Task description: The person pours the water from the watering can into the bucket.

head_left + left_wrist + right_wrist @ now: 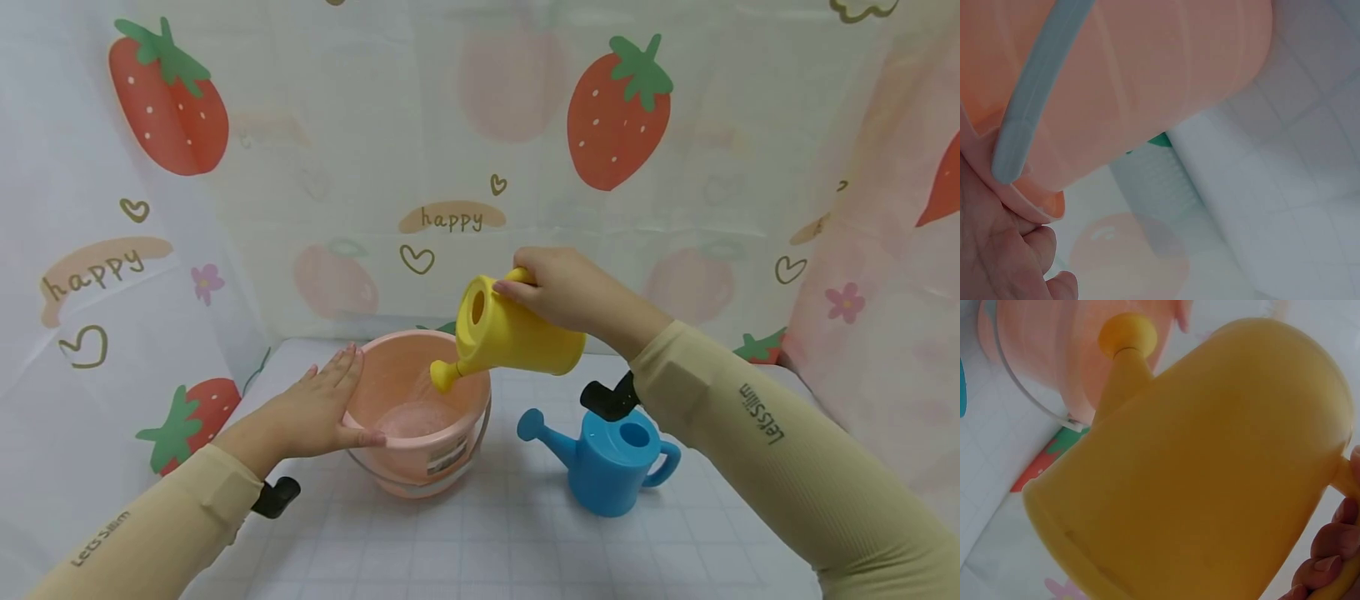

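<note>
- Here, the right hand (570, 292) grips the handle of a yellow watering can (517, 333), tilted with its spout (444, 375) over the pink bucket (420, 400)
- The left hand (318, 412) rests flat against the bucket's rim, fingers (345, 362) straight, thumb on the edge
- A blue watering can (607, 458) stands upright on the gridded worktop (487, 542), just right of the bucket

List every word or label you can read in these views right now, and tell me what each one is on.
"happy" on the backdrop cloth, behind the bucket.
"happy" again on the backdrop's left panel.
"LetsSlim" on the right sleeve.
"LetsSlim" on the left sleeve.
Sticker on the pink bucket: print too small to read.
Yellow watering can and blue watering can: no text visible.
</note>
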Demonstrator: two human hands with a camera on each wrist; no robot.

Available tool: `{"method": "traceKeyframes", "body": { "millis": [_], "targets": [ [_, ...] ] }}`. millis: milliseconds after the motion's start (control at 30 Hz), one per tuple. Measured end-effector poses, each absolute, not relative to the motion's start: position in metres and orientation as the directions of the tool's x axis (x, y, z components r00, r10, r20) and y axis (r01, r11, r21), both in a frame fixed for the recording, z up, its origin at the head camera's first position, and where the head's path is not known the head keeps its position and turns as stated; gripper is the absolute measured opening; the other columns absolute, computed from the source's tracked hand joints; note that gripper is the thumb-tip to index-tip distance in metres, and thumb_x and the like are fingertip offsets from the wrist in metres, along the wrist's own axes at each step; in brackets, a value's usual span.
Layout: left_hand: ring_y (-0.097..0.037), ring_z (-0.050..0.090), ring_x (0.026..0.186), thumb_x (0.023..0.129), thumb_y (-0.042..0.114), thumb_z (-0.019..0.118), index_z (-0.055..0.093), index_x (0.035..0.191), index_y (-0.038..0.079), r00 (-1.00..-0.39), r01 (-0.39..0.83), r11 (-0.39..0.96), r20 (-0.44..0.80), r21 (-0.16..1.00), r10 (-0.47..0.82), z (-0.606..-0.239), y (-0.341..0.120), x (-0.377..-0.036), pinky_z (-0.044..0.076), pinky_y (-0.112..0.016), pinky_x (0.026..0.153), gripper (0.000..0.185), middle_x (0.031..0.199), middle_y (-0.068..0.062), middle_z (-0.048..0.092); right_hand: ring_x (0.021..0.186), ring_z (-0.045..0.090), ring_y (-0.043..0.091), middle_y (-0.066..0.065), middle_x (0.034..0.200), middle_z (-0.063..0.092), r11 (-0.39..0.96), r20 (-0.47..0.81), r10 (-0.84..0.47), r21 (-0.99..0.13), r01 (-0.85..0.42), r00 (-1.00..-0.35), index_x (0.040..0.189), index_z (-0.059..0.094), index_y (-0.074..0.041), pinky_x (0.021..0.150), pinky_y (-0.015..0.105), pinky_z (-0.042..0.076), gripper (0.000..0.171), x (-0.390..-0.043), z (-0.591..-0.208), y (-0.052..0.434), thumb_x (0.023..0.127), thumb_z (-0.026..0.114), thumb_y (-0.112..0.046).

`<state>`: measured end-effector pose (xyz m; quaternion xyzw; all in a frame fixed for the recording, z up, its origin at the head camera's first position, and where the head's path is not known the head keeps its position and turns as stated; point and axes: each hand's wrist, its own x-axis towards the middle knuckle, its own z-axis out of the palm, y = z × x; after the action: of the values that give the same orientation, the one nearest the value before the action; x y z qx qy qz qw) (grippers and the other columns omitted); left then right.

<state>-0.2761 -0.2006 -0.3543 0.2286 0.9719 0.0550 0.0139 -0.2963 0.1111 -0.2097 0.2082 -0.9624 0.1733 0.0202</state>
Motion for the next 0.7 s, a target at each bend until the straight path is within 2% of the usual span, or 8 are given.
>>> {"method": "traceKeyframes", "body": {
  "millis": [700],
  "targets": [
    [-0.034, 0.005, 0.139, 0.063, 0.087, 0.038, 0.006, 0.144, -0.004, -0.900, 0.431, 0.894, -0.015, 0.118, 0.436, -0.3567, -0.2004, -0.2783, 0.011, -0.056, 0.108, 0.127, 0.152, -0.019, 0.003, 0.073, 0.053, 0.020, 0.007, 0.079, 0.055, 0.849, 0.120, -0.407, -0.316, -0.424, -0.905, 0.089, 0.053, -0.011, 0.062, 0.027, 0.046, 0.028, -0.2967, -0.2091, 0.1104, 0.091, 0.052, -0.039]
  ]
}}
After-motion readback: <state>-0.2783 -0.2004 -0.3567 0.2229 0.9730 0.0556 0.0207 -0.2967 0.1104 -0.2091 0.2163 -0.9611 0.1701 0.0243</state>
